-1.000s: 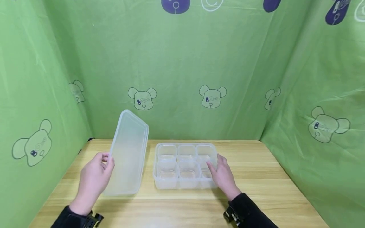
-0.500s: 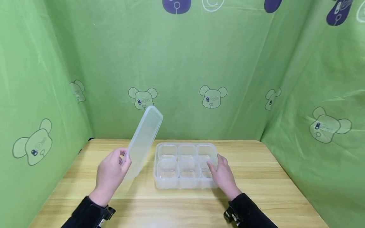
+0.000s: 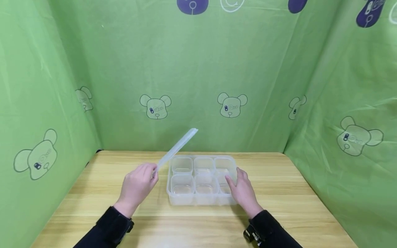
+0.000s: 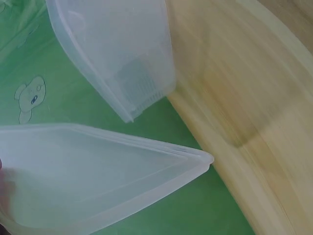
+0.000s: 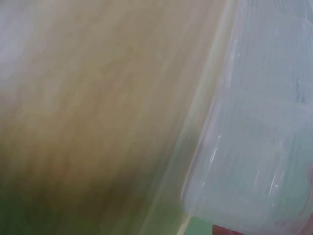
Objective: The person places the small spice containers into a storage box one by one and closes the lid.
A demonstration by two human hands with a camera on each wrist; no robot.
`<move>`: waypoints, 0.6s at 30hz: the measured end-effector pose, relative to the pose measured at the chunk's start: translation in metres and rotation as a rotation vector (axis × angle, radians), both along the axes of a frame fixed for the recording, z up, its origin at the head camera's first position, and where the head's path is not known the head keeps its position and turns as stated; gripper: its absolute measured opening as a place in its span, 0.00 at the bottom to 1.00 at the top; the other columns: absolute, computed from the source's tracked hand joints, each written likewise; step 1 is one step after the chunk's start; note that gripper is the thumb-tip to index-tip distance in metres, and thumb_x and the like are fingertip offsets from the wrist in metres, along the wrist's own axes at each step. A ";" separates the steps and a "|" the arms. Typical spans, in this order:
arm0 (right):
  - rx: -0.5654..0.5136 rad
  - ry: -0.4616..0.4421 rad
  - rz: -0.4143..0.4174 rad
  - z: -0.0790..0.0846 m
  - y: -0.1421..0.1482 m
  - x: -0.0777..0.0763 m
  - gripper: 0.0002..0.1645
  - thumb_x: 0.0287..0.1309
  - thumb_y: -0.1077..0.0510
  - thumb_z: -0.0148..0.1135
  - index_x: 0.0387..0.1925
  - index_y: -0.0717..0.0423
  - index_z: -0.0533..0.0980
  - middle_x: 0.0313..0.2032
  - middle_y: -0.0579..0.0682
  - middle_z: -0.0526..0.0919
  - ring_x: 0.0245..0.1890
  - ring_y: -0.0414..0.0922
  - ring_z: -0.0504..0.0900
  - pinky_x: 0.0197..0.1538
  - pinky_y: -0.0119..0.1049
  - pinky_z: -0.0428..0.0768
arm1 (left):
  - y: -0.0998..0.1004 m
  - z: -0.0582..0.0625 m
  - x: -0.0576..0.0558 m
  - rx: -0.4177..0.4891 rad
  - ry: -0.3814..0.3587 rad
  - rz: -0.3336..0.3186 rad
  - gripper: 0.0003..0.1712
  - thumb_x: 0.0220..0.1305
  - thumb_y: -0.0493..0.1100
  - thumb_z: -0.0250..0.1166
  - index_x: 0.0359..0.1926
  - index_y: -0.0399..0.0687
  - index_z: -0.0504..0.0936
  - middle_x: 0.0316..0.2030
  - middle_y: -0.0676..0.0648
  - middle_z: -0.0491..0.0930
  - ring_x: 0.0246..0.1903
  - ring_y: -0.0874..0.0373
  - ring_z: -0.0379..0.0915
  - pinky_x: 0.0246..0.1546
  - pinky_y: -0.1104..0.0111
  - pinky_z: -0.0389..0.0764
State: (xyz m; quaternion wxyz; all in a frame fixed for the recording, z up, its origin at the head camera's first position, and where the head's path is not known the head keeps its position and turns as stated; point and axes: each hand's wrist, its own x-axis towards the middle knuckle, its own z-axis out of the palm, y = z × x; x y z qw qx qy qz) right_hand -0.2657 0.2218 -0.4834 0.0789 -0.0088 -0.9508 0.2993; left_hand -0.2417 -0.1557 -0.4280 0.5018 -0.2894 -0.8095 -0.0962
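Pinching the lid (image 3: 176, 148) by an edge, the curled fingers of the left hand (image 3: 138, 187) have the container (image 3: 203, 200) just to their right in the head view. The lid shows edge-on, so its long axis is hard to tell; what is visible slants up and rightward from these fingers, its raised tip reaching in sight past the container's back-left corner. The container sits on the worktop (image 3: 288, 203), its long axis running crosswise from the left fingers toward the right ones. Nearer to it is the right hand (image 3: 245, 196), which holds its right end, thumb over the rim and fingers along the outer side.

In the left wrist view, the lid spreads out from fingers that barely show at the border; the container stands beyond them, a gap parting it from the lid.

In the right wrist view, the container lies right beside the fingers, but only slivers of them appear, so their grasp cannot be judged from there.
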 end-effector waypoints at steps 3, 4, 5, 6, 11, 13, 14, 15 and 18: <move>0.002 0.003 0.002 -0.001 0.000 -0.001 0.46 0.75 0.41 0.48 0.74 0.72 0.48 0.72 0.72 0.52 0.68 0.71 0.60 0.69 0.62 0.60 | 0.007 -0.002 -0.002 -0.032 0.023 -0.039 0.09 0.57 0.35 0.59 0.38 0.35 0.80 0.29 0.43 0.84 0.25 0.52 0.82 0.20 0.66 0.82; 0.002 0.006 0.003 -0.001 0.000 -0.001 0.47 0.75 0.41 0.48 0.74 0.73 0.48 0.72 0.72 0.52 0.68 0.71 0.60 0.69 0.62 0.60 | 0.009 -0.002 -0.003 -0.045 0.029 -0.045 0.09 0.59 0.35 0.57 0.38 0.36 0.80 0.30 0.44 0.84 0.25 0.52 0.82 0.20 0.66 0.82; 0.003 0.010 0.004 -0.001 0.000 -0.001 0.46 0.75 0.41 0.48 0.74 0.73 0.48 0.72 0.72 0.52 0.68 0.71 0.61 0.69 0.62 0.60 | 0.011 -0.002 -0.004 -0.060 0.033 -0.046 0.09 0.61 0.35 0.55 0.38 0.36 0.80 0.30 0.44 0.84 0.25 0.53 0.82 0.19 0.67 0.82; 0.003 0.012 0.004 -0.001 0.000 -0.001 0.47 0.75 0.41 0.48 0.74 0.73 0.48 0.72 0.73 0.52 0.68 0.71 0.61 0.69 0.62 0.60 | 0.014 -0.003 -0.004 -0.075 0.041 -0.049 0.10 0.63 0.36 0.53 0.38 0.36 0.80 0.30 0.44 0.84 0.24 0.54 0.81 0.19 0.67 0.81; 0.003 0.020 0.010 -0.002 0.001 -0.001 0.47 0.75 0.40 0.47 0.74 0.73 0.48 0.72 0.73 0.52 0.67 0.71 0.62 0.68 0.62 0.61 | 0.023 -0.006 -0.008 -0.155 0.059 -0.053 0.17 0.69 0.37 0.44 0.37 0.38 0.81 0.31 0.46 0.84 0.25 0.56 0.81 0.20 0.68 0.81; 0.005 0.020 0.011 -0.002 0.001 -0.001 0.47 0.75 0.40 0.47 0.74 0.73 0.48 0.72 0.73 0.52 0.67 0.71 0.62 0.68 0.62 0.61 | 0.027 -0.008 -0.010 -0.178 0.056 -0.064 0.18 0.69 0.37 0.43 0.37 0.39 0.81 0.32 0.47 0.84 0.26 0.56 0.81 0.22 0.68 0.82; 0.005 0.021 0.011 -0.003 0.001 -0.001 0.47 0.75 0.40 0.47 0.74 0.73 0.48 0.72 0.73 0.52 0.67 0.71 0.62 0.68 0.62 0.61 | 0.028 -0.008 -0.011 -0.188 0.054 -0.071 0.19 0.69 0.37 0.43 0.37 0.40 0.82 0.32 0.47 0.84 0.27 0.56 0.82 0.24 0.69 0.83; 0.006 0.021 0.011 -0.003 0.002 -0.001 0.47 0.75 0.40 0.47 0.74 0.73 0.48 0.72 0.73 0.52 0.67 0.71 0.62 0.68 0.62 0.61 | 0.030 -0.009 -0.012 -0.199 0.049 -0.074 0.19 0.70 0.37 0.43 0.37 0.40 0.82 0.32 0.47 0.84 0.28 0.56 0.82 0.25 0.69 0.83; 0.005 0.023 0.009 -0.003 0.001 -0.001 0.47 0.75 0.40 0.47 0.74 0.74 0.48 0.72 0.73 0.52 0.67 0.71 0.61 0.69 0.62 0.60 | 0.036 -0.011 -0.015 -0.231 0.041 -0.091 0.21 0.72 0.38 0.41 0.36 0.42 0.82 0.32 0.48 0.84 0.30 0.56 0.82 0.29 0.70 0.84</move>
